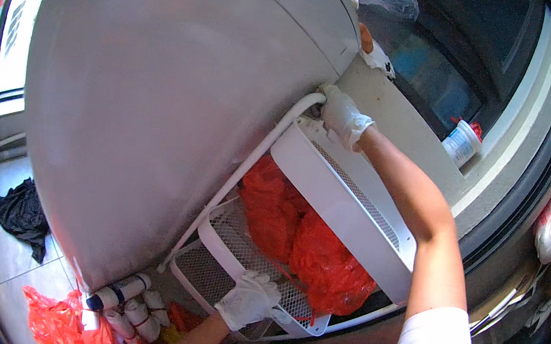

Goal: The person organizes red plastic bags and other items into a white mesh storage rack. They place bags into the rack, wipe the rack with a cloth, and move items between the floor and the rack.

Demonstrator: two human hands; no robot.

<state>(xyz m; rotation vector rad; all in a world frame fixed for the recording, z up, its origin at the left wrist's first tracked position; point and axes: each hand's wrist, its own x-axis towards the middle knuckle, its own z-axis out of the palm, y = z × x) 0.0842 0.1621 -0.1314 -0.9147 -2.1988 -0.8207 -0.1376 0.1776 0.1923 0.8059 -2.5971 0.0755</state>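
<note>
Both my hands wear whitish gloves at a white tiered rack with mesh-bottomed baskets. My left hand [250, 300] is on the rim of the middle basket [224, 256], its fingers bent over the edge. My right hand [342, 114] reaches to the rack's upper corner, beside the bent end of the white tube frame [257, 152]; its fingertips are partly hidden there. Red plastic bags [329, 261] with unseen contents lie in the middle basket, below the white top basket [344, 201]. A lower mesh basket [199, 271] shows beneath.
A large grey curved panel [159, 106] stands against the rack's left side. On the floor lie a black cloth [23, 213], red plastic bags [51, 315] and several wrapped rolls [129, 291]. A white tub [462, 143] stands on the ledge at right.
</note>
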